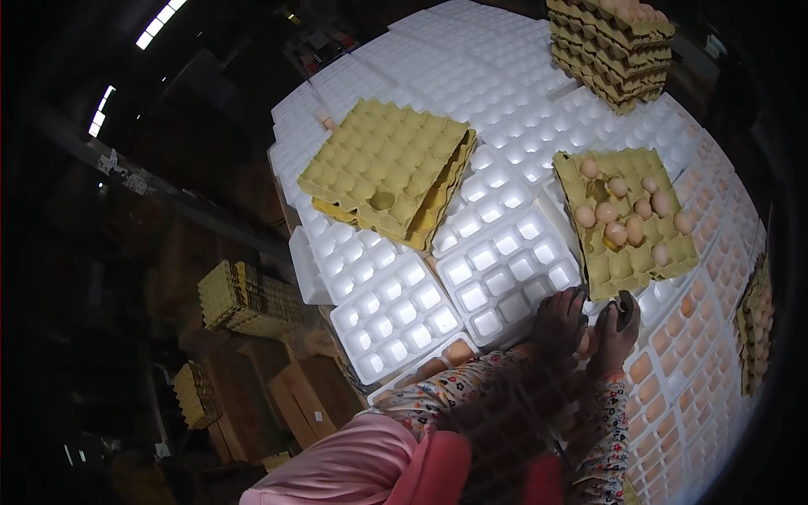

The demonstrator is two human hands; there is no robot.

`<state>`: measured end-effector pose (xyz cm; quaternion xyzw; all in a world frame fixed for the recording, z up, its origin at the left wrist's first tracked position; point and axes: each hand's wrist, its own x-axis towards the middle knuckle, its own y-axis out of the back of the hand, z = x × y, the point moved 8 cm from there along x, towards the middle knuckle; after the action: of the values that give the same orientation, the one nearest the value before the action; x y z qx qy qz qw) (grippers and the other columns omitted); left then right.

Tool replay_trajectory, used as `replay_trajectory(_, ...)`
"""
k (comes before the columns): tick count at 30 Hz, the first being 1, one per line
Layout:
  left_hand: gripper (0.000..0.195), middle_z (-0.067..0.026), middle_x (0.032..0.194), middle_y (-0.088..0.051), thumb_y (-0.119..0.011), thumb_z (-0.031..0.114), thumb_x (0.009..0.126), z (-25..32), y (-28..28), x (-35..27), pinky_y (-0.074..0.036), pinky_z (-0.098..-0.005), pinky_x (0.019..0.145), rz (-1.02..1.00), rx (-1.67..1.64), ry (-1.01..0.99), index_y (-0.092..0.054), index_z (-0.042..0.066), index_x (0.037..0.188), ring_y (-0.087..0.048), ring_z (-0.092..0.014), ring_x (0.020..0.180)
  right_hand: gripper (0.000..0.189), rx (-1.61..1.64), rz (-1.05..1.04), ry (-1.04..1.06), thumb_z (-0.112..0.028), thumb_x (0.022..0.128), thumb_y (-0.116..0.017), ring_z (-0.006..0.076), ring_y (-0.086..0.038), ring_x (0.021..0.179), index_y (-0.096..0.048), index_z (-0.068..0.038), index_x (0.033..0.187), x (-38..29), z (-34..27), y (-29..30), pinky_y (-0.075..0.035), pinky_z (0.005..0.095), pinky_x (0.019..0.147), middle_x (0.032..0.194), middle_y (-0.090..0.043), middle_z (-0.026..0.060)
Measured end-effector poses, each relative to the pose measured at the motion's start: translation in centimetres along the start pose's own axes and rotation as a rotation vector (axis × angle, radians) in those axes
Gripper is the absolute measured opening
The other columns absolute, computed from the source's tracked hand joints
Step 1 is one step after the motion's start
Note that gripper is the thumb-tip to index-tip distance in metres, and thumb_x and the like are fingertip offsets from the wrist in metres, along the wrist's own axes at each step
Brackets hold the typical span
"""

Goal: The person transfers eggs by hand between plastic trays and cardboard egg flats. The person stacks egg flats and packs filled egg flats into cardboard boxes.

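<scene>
My left hand (560, 322), fingertips dark, reaches over the right corner of a white foam egg tray (499, 278) with square hollows. Close beside it, my right hand (617, 331) has its fingers bent near the front edge of a yellowish pulp egg tray (612, 271). Brown eggs (587, 344) show between and below the hands; whether either hand grips one is hidden. On the pulp tray lie several pale eggs (634, 228), some seemingly cracked, with wet yolk (611, 243) beside one.
Upturned pulp trays (385, 164) lie on the foam trays to the left. A tall stack of pulp trays (612, 53) stands at the far right. Foam trays filled with eggs (688, 341) line the right side. Stacked pulp trays (249, 300) and cardboard boxes (315, 398) sit lower at left.
</scene>
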<state>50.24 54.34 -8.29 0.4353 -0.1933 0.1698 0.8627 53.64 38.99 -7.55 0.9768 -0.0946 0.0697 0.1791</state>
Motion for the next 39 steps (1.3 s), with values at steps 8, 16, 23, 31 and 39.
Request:
replay_trajectory(8,0.064,-0.0225,0.122,-0.052,-0.063,0.027,0.083,0.2,0.3,1.4,-0.038,-0.0514,0.095,-0.104,0.15,-0.165,-0.04,-0.001,0.136,-0.048,-0.039,0.114,0.03,-0.019,-0.056,0.03,-0.004,0.087,-0.062,0.0328,-0.062,0.101,-0.061,0.0,0.116,-22.2,-5.0,8.2,-0.05,0.0367,0.089,0.111,-0.063,0.015)
replay_trajectory(16,0.053,-0.0192,0.123,-0.052,-0.069,0.017,0.084,21.6,5.7,-14.2,-0.043,-0.0464,0.097,-0.611,-0.447,-0.437,-0.049,0.005,0.132,-0.052,-0.038,0.111,0.032,-0.112,0.416,-0.496,-0.01,0.086,-0.065,0.0318,-0.065,0.098,-0.062,0.002,0.116,-42.8,-3.2,32.8,-0.052,0.037,0.085,0.109,-0.066,0.0179)
replay_trajectory(23,0.056,-0.0168,0.119,-0.053,-0.07,0.027,0.081,37.8,-2.3,-27.3,-0.041,-0.0447,0.096,-0.959,0.035,-0.751,-0.048,0.01,0.13,-0.05,-0.035,0.115,0.046,-0.662,0.238,-0.02,-0.022,0.081,-0.071,0.0374,-0.047,0.122,-0.057,-0.005,0.122,-37.7,-0.6,40.0,-0.036,0.0489,0.105,0.13,-0.051,0.0187)
replay_trajectory(31,0.045,-0.0171,0.11,-0.059,-0.068,0.021,0.082,36.5,-1.5,-25.4,-0.048,-0.0418,0.089,-0.944,-0.073,-0.49,-0.057,0.008,0.125,-0.06,-0.035,0.1,0.057,-0.61,-0.081,0.066,-0.029,0.076,-0.076,0.0343,-0.043,0.127,-0.054,-0.009,0.125,-36.0,2.5,38.6,-0.028,0.0539,0.111,0.133,-0.048,0.0172)
replay_trajectory(39,0.043,-0.0138,0.12,-0.059,-0.05,0.003,0.099,32.3,-4.0,-16.5,-0.054,-0.0348,0.095,-0.779,-1.229,0.354,-0.038,-0.004,0.139,-0.062,-0.022,0.109,0.042,0.158,0.196,-0.079,-0.007,0.087,-0.066,0.0268,-0.06,0.109,-0.055,-0.002,0.127,-25.3,4.5,44.4,-0.049,0.0343,0.091,0.12,-0.061,0.0155)
